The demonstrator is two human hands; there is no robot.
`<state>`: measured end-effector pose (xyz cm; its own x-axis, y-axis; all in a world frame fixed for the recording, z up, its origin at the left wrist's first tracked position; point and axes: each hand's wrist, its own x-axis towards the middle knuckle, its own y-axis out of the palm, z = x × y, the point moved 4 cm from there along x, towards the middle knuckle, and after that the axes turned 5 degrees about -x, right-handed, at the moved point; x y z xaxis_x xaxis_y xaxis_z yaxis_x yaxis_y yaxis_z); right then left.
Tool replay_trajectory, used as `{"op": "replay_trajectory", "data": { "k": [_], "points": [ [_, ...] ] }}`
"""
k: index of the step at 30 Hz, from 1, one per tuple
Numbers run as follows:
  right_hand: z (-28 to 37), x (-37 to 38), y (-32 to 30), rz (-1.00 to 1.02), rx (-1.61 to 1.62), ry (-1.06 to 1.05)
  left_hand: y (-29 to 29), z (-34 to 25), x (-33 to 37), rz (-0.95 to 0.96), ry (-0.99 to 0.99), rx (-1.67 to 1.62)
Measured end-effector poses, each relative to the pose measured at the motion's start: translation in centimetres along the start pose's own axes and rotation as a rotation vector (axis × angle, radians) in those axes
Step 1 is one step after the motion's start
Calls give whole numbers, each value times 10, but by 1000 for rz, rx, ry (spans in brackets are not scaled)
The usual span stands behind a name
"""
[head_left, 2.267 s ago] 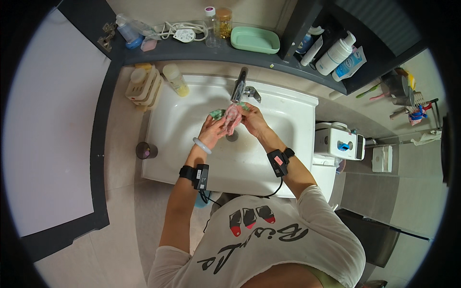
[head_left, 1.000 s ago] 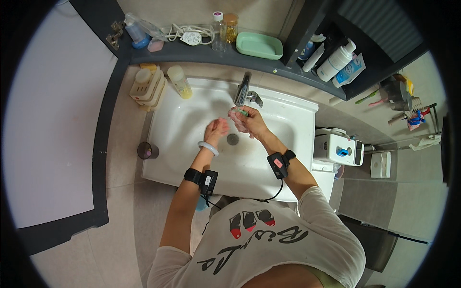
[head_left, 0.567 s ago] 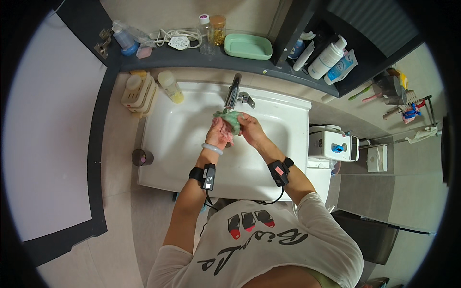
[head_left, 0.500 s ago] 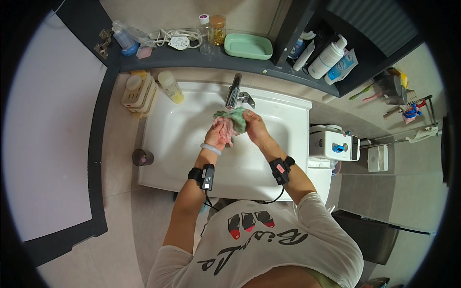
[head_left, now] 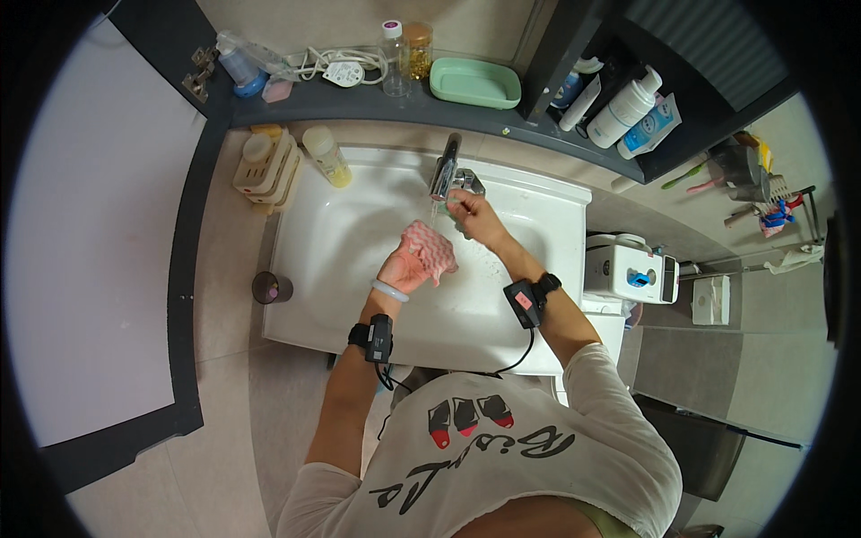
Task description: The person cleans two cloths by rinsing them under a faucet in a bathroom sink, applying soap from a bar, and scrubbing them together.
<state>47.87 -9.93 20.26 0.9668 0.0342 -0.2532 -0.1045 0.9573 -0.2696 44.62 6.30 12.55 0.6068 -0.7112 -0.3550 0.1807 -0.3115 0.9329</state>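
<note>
My left hand [head_left: 404,269] holds a pink cloth with pale wavy stripes [head_left: 429,248] over the sink basin; the cloth drapes over its fingers, palm up. A thin stream of water [head_left: 435,215] falls from the chrome faucet [head_left: 446,170] beside the cloth. My right hand [head_left: 475,218] is closed just below the faucet's lever [head_left: 469,183]. Bits of green cloth [head_left: 447,207] show at its fingers, most of it hidden by the hand. Black devices are strapped to both wrists, and a pale bangle [head_left: 390,291] circles the left one.
The white sink [head_left: 314,296] has a yellowish bottle [head_left: 326,156] and a cream rack [head_left: 268,170] at its far left, and a dark cup [head_left: 272,288] by its left edge. Behind it, a grey shelf [head_left: 341,109] bears bottles, a cable and a green tray [head_left: 475,82]. A white appliance [head_left: 619,269] stands right.
The pink and green cloths, bunched between both hands, have parted. My left hand keeps the pink one, while my right has moved up beside the faucet with the green. Water now runs.
</note>
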Motion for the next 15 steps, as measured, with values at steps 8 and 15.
{"op": "replay_trajectory", "data": {
  "k": [8,15],
  "points": [
    [8,-62,38,292,-310,-454,16,-13,17,92,314,-19],
    [-31,-31,-18,-123,134,-206,26,-18,19,90,241,37]
  ]
}}
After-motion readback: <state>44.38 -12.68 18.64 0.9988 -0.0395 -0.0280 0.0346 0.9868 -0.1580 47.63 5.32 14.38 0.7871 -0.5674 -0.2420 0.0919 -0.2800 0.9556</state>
